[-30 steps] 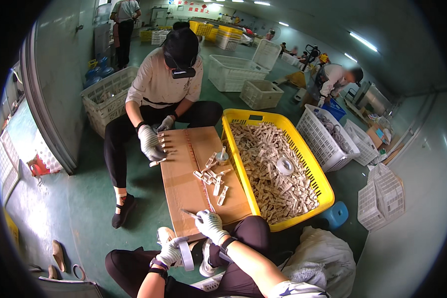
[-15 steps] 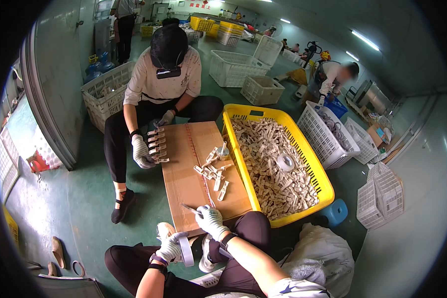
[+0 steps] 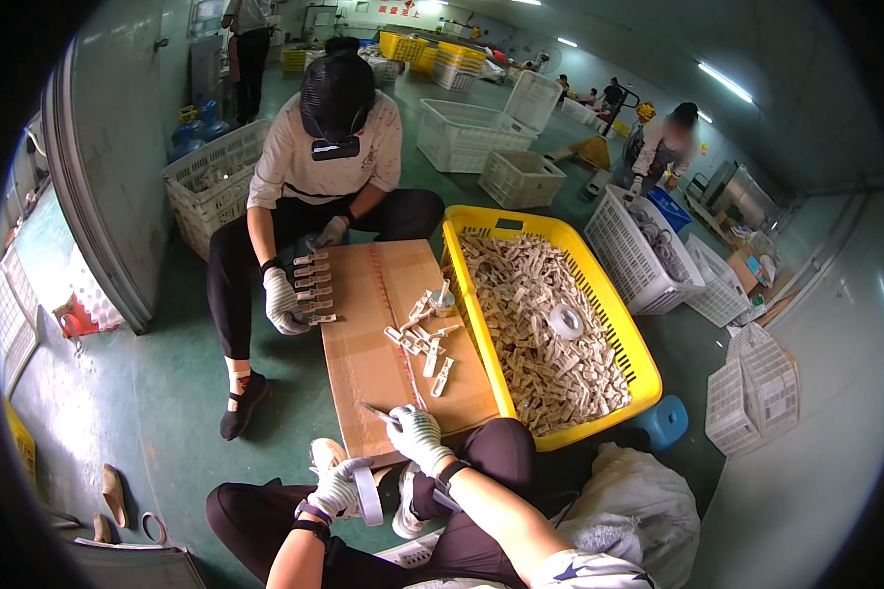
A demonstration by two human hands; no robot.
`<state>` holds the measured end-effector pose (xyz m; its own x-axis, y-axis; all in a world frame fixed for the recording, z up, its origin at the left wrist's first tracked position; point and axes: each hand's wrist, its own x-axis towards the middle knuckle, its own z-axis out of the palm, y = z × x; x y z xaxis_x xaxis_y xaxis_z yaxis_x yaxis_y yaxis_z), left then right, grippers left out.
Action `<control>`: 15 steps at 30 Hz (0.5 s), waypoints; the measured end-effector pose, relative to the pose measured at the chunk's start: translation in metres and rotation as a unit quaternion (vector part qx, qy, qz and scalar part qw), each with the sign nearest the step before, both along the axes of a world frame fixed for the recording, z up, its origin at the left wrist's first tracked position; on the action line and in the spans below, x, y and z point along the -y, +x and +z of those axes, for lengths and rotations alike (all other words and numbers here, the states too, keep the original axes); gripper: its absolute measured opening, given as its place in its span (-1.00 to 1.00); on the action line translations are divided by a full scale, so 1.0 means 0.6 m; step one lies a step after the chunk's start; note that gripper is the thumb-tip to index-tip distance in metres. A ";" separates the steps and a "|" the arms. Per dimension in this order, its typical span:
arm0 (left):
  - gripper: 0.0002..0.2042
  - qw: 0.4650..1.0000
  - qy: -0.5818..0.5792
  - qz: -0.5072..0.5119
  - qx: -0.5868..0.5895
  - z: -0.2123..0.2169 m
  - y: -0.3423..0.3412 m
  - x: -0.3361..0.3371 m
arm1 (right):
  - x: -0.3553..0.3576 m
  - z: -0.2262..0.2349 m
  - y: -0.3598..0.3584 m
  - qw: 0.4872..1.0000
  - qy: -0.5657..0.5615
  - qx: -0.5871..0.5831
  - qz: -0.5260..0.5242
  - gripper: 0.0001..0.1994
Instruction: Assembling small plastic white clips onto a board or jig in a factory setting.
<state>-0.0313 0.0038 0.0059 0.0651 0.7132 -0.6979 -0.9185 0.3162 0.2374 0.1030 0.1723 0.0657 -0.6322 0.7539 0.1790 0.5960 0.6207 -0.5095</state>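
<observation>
While both gloved hands work low in the frame, the right hand (image 3: 417, 438) sits at the near edge of the cardboard sheet (image 3: 383, 344), fingers closed on a thin strip of tape (image 3: 376, 412) that runs out toward the upper left of the glove. Down at lower centre, the left hand (image 3: 336, 486) is wrapped around a roll of tape (image 3: 367, 494), held on edge just off the cardboard's near end. Middle of the frame, a small scatter of pale wooden clips (image 3: 424, 329) lies on the cardboard, well apart from both hands. Right of that, touching the cardboard's long edge, the yellow crate (image 3: 599, 294) is heaped with more clips, and another tape roll (image 3: 566, 321) rests on top of the heap. Upper left of centre, a co-worker sits across the cardboard, one gloved hand (image 3: 283, 299) at a neat row of clips (image 3: 312, 287) along the cardboard's far left edge. White baskets (image 3: 211, 182) stand behind on the green floor (image 3: 157, 393).
</observation>
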 end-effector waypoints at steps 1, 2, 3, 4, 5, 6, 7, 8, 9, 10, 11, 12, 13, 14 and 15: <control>-0.84 1.000 0.000 -0.001 0.000 0.002 0.000 0.000 | 0.000 0.000 0.001 1.000 0.000 0.000 -0.001 -0.88; -0.83 1.000 -0.005 0.000 -0.001 0.004 0.001 0.000 | 0.000 0.001 0.001 1.000 0.001 -0.002 -0.002 -0.88; -0.83 1.000 -0.010 0.002 -0.003 0.005 0.001 0.000 | 0.000 0.001 0.001 1.000 0.002 -0.005 -0.002 -0.88; -0.83 1.000 -0.010 0.001 -0.003 0.005 0.002 0.000 | 0.000 0.002 0.001 1.000 0.002 -0.005 -0.002 -0.88; -0.82 1.000 -0.001 0.007 -0.012 0.005 0.002 0.000 | 0.000 0.003 0.000 1.000 0.003 -0.008 0.000 -0.88; -0.82 1.000 0.007 0.014 -0.021 0.005 0.002 0.001 | 0.001 0.004 0.000 1.000 0.003 -0.011 0.003 -0.88; -0.82 1.000 0.007 0.014 -0.021 0.000 0.001 0.002 | 0.002 0.005 -0.001 1.000 0.003 -0.012 0.003 -0.88; -0.81 1.000 -0.002 0.017 -0.022 -0.007 -0.001 0.003 | 0.003 0.006 -0.003 1.000 0.003 -0.004 0.002 -0.88; -0.81 1.000 -0.009 0.019 -0.021 -0.003 0.000 0.001 | 0.003 0.006 -0.002 1.000 0.003 0.005 -0.002 -0.88; -0.81 1.000 -0.009 0.017 -0.021 0.000 0.001 0.001 | 0.002 0.006 0.000 1.000 0.004 0.006 -0.004 -0.88; -0.78 1.000 -0.002 0.010 -0.006 0.004 0.000 0.002 | 0.002 0.007 0.001 1.000 0.003 0.003 -0.003 -0.88; -0.74 1.000 0.005 0.005 0.008 0.010 0.000 0.003 | 0.002 0.008 0.002 1.000 0.002 -0.001 -0.002 -0.88; -0.74 1.000 0.005 0.004 0.008 0.011 0.000 0.003 | 0.003 0.008 0.002 1.000 0.002 -0.001 -0.002 -0.88; -0.74 1.000 0.005 0.003 0.010 0.012 0.000 0.003 | 0.003 0.009 0.002 1.000 0.000 -0.002 -0.004 -0.87; -0.74 1.000 0.005 0.002 0.012 0.012 -0.001 0.004 | 0.004 0.010 0.001 1.000 -0.003 -0.003 -0.005 -0.87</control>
